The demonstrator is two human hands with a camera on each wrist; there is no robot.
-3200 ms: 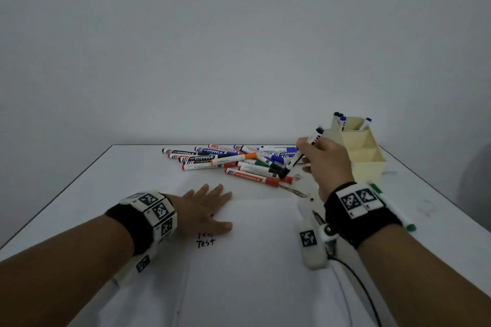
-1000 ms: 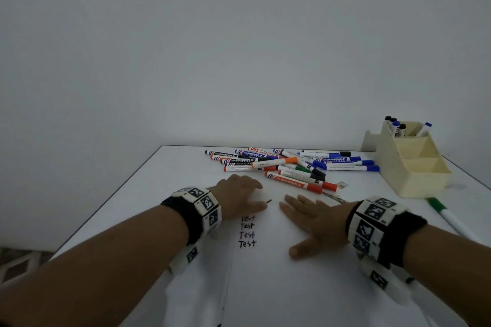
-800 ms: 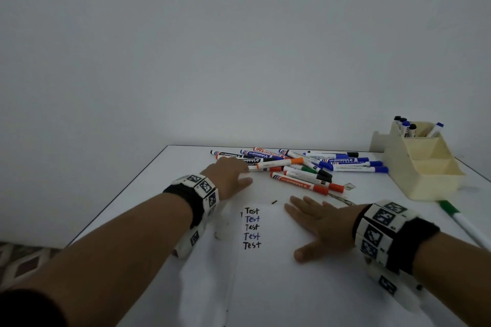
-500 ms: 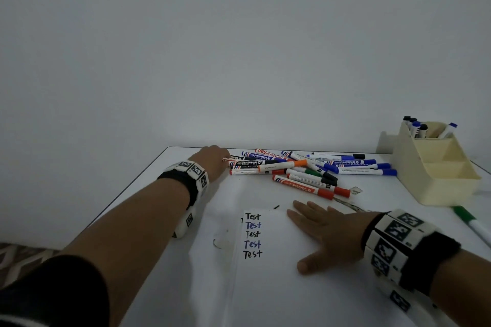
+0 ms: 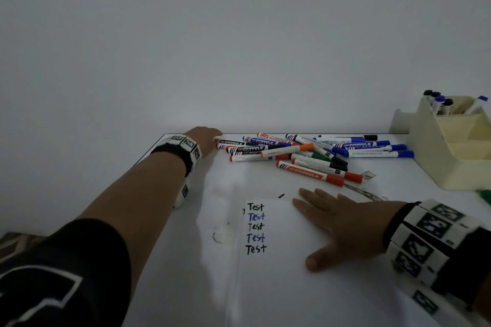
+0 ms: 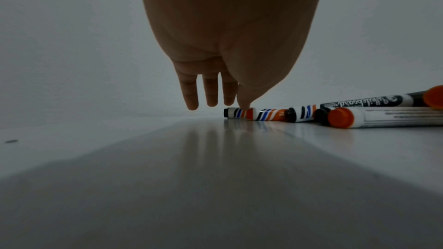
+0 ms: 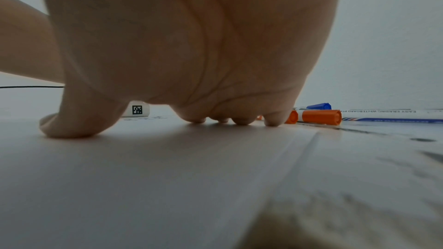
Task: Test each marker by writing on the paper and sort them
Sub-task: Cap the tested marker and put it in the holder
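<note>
A pile of whiteboard markers [image 5: 305,152] lies at the back of the white table. My left hand [image 5: 215,137] reaches to the pile's left end. In the left wrist view its fingers [image 6: 191,101] hang straight, and the thumb tip touches the end of an orange-striped marker [image 6: 242,114]; the forefinger is hidden behind the thumb. My right hand [image 5: 342,223] lies flat and open on the white paper [image 5: 279,289], fingertips [image 7: 242,121] pressed down. Several lines reading "Test" [image 5: 255,227], in black and blue, stand left of that hand.
A cream desk organizer [image 5: 451,164] stands at the back right with several capped markers [image 5: 438,103] in its rear compartment. A green-capped marker [image 5: 485,195] lies at the right edge. The table's left edge runs close beside my left forearm.
My left hand left the paper and reached back to the pile's left end. My right hand, which held a marker near the organizer earlier, now lies flat on the paper.
</note>
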